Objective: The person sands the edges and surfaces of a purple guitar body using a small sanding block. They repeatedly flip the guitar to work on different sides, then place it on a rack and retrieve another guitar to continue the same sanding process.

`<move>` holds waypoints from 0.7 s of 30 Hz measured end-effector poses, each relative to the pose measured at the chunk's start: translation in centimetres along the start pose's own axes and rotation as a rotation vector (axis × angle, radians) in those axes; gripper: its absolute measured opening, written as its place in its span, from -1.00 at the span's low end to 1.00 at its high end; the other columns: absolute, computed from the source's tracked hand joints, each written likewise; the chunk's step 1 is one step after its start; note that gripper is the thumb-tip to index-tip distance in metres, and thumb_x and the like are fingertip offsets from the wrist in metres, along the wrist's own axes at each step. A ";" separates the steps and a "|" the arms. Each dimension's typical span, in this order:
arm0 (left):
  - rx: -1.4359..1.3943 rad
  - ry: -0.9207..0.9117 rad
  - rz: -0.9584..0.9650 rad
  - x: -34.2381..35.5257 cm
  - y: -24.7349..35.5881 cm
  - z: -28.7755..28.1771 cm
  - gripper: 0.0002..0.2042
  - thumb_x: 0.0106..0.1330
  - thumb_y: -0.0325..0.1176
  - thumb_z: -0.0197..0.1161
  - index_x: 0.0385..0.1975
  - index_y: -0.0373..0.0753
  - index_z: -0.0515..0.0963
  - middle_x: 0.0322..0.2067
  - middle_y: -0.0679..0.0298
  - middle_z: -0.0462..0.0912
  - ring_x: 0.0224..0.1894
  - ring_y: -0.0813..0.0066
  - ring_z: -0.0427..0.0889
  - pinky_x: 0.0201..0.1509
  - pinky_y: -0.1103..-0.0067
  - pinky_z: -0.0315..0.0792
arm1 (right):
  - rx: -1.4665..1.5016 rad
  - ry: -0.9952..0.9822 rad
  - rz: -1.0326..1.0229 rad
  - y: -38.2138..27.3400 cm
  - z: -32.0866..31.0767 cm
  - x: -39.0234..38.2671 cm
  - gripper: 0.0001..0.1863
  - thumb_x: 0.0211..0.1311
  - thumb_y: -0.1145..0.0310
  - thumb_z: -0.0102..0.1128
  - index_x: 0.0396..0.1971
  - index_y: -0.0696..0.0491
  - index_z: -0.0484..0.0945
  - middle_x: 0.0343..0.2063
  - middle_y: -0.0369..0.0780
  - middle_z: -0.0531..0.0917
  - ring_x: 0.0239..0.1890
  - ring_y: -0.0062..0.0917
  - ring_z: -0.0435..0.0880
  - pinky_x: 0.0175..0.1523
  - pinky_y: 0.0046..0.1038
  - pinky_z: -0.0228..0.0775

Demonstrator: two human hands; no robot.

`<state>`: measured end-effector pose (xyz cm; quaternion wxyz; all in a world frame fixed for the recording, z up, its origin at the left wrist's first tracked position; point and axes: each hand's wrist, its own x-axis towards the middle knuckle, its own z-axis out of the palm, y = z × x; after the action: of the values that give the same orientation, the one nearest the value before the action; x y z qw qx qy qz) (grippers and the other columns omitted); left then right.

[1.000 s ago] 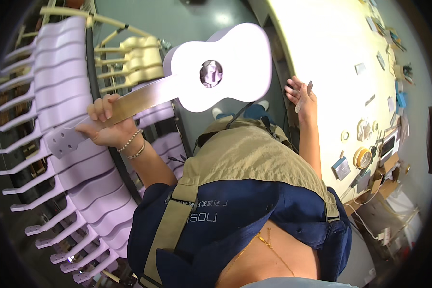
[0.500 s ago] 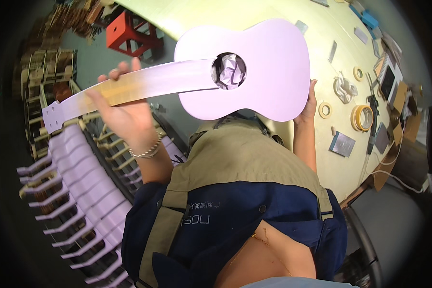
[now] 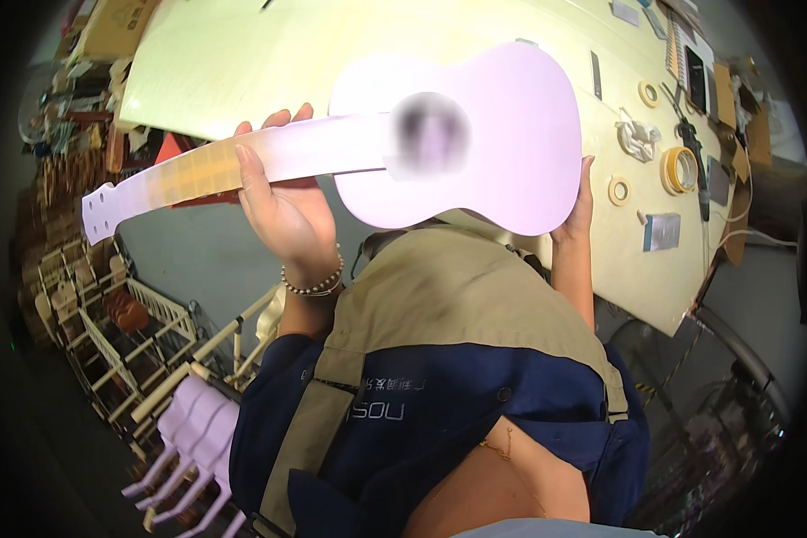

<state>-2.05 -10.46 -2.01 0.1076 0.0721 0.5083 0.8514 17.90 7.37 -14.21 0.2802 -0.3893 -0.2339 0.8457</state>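
Ukulele (image 3: 359, 143), before me, neck (image 3: 184, 175) left, body (image 3: 511, 134) right | my left hand (image 3: 291, 211) clamped round the neck | my right hand (image 3: 576, 213) at the body's right end, closure hidden, I cannot tell | 2 supports, presumably sharing its weight | 3 tape rolls (image 3: 667, 169), right, on table (image 3: 233, 72)

The bare left hand (image 3: 291, 215) holds the neck (image 3: 332, 143) of a pale-lilac, figure-eight-bodied ukulele (image 3: 507, 166), headstock (image 3: 102, 215) toward nine o'clock, and the bare right hand (image 3: 579, 213) rests against its rounded end at three. A ring-shaped yellow tape roll (image 3: 667, 172) lies on the cream tabletop (image 3: 251, 72) at two o'clock.
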 end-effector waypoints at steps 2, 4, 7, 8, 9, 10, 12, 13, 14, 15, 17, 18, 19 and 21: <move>-0.020 -0.014 -0.026 1.5 -0.5 -0.3 -0.66 0.37 -0.18 -0.19 0.03 -0.24 0.17 -0.08 0.04 0.39 0.05 0.06 0.36 0.12 0.21 0.25 | -0.002 0.040 -0.037 0.2 0.4 -0.4 -0.29 0.25 -0.14 -0.26 0.09 0.23 0.22 0.01 -0.09 0.40 0.04 -0.43 0.40 0.10 -0.43 0.27; -0.038 -0.023 -0.045 2.6 -1.1 -0.5 -0.61 0.36 -0.18 -0.18 0.06 -0.30 0.11 -0.11 0.00 0.39 0.02 0.05 0.38 0.08 0.24 0.28 | 0.006 0.060 -0.072 0.5 0.2 -0.7 -0.31 0.25 -0.12 -0.24 0.09 0.22 0.23 0.00 -0.11 0.41 0.03 -0.45 0.41 0.10 -0.44 0.28; -0.087 -0.039 -0.122 3.8 -2.2 -0.9 -0.67 0.35 -0.18 -0.15 0.01 -0.22 0.19 -0.08 0.09 0.38 0.06 0.06 0.33 0.18 0.15 0.19 | 0.005 0.131 -0.100 0.7 -0.3 -1.4 -0.35 0.26 -0.09 -0.23 0.08 0.20 0.25 0.00 -0.12 0.42 0.03 -0.47 0.41 0.09 -0.45 0.28; -0.135 -0.029 -0.146 4.0 -2.5 -1.0 -0.66 0.34 -0.18 -0.12 0.01 -0.22 0.19 -0.09 0.10 0.38 0.06 0.06 0.33 0.19 0.13 0.17 | -0.002 0.160 -0.106 0.7 -0.5 -1.6 -0.36 0.27 -0.08 -0.22 0.07 0.20 0.26 0.00 -0.13 0.42 0.03 -0.48 0.41 0.09 -0.46 0.27; -0.162 -0.029 -0.169 4.4 -2.8 -1.1 -0.66 0.33 -0.18 -0.10 0.00 -0.22 0.19 -0.11 0.10 0.39 0.03 0.06 0.35 0.14 0.15 0.22 | 0.001 0.156 -0.127 0.8 -0.8 -1.7 -0.37 0.26 -0.08 -0.20 0.07 0.19 0.27 -0.05 -0.16 0.46 0.00 -0.50 0.43 0.06 -0.48 0.29; -0.188 -0.027 -0.192 4.7 -3.2 -1.1 -0.66 0.32 -0.17 -0.08 -0.01 -0.22 0.20 -0.13 0.10 0.41 0.00 0.05 0.37 0.10 0.18 0.27 | -0.018 0.159 -0.161 0.6 -1.0 -1.9 -0.36 0.26 -0.08 -0.20 0.08 0.19 0.27 -0.06 -0.16 0.47 0.00 -0.50 0.43 0.07 -0.47 0.28; -0.214 -0.044 -0.225 5.2 -3.9 -1.4 -0.69 0.32 -0.19 -0.06 -0.05 -0.21 0.23 -0.14 0.13 0.41 -0.01 0.07 0.37 0.10 0.17 0.28 | -0.060 0.151 -0.216 0.3 -0.8 -2.4 -0.35 0.25 -0.09 -0.19 0.08 0.20 0.26 -0.08 -0.17 0.48 0.01 -0.50 0.42 0.09 -0.46 0.26; -0.227 -0.052 -0.239 5.4 -4.3 -1.5 -0.71 0.31 -0.19 -0.06 -0.07 -0.21 0.24 -0.15 0.14 0.41 -0.01 0.08 0.37 0.10 0.17 0.28 | -0.042 0.227 -0.241 0.2 0.0 -2.7 -0.35 0.25 -0.09 -0.17 0.08 0.19 0.27 -0.28 -0.26 0.55 -0.31 -0.67 0.52 -0.22 -0.62 0.39; -0.225 -0.042 -0.247 5.6 -4.6 -1.6 -0.72 0.31 -0.20 -0.05 -0.09 -0.20 0.25 -0.15 0.15 0.41 -0.01 0.09 0.37 0.11 0.16 0.27 | -0.070 0.225 -0.231 0.2 -0.3 -3.0 -0.36 0.26 -0.07 -0.18 0.08 0.20 0.27 -0.19 -0.22 0.51 -0.19 -0.61 0.48 -0.11 -0.56 0.34; -0.223 -0.031 -0.256 5.8 -4.9 -1.7 -0.74 0.31 -0.21 -0.05 -0.11 -0.20 0.26 -0.15 0.15 0.40 0.00 0.10 0.37 0.11 0.16 0.27 | -0.097 0.223 -0.219 0.1 -0.8 -3.2 -0.37 0.27 -0.06 -0.20 0.08 0.20 0.26 -0.10 -0.19 0.47 -0.07 -0.55 0.44 0.00 -0.51 0.29; -0.219 -0.027 -0.275 5.9 -5.1 -1.7 -0.77 0.31 -0.23 -0.05 -0.15 -0.20 0.27 -0.17 0.18 0.40 0.01 0.12 0.36 0.13 0.14 0.26 | -0.135 0.209 -0.213 -0.3 -0.9 -3.5 -0.36 0.27 -0.05 -0.20 0.11 0.22 0.22 -0.01 -0.15 0.42 0.03 -0.50 0.39 0.10 -0.47 0.23; -0.214 -0.031 -0.278 6.0 -5.2 -1.6 -0.77 0.31 -0.23 -0.05 -0.15 -0.20 0.27 -0.17 0.17 0.39 0.02 0.13 0.35 0.14 0.14 0.25 | -0.153 0.203 -0.210 -0.5 -1.0 -3.7 -0.35 0.27 -0.05 -0.20 0.12 0.22 0.19 0.04 -0.13 0.40 0.09 -0.48 0.36 0.15 -0.46 0.20; -0.210 -0.033 -0.280 6.0 -5.4 -1.4 -0.77 0.31 -0.23 -0.06 -0.16 -0.21 0.27 -0.16 0.17 0.39 0.02 0.13 0.35 0.15 0.13 0.25 | -0.160 0.192 -0.213 -0.8 -1.1 -3.8 -0.34 0.27 -0.05 -0.19 0.13 0.22 0.19 0.05 -0.13 0.39 0.09 -0.47 0.36 0.15 -0.46 0.20; -0.174 -0.052 -0.293 6.0 -5.5 -1.2 -0.77 0.32 -0.23 -0.07 -0.17 -0.23 0.25 -0.15 0.16 0.38 0.04 0.14 0.33 0.17 0.12 0.22 | -0.179 0.193 -0.217 -1.1 -1.2 -4.3 -0.34 0.26 -0.05 -0.18 0.12 0.22 0.20 0.02 -0.13 0.42 0.06 -0.50 0.39 0.11 -0.49 0.24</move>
<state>-7.57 -7.40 -7.34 0.2497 0.0095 0.4348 0.8652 21.48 5.58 -12.02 0.3554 -0.4647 -0.3209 0.7449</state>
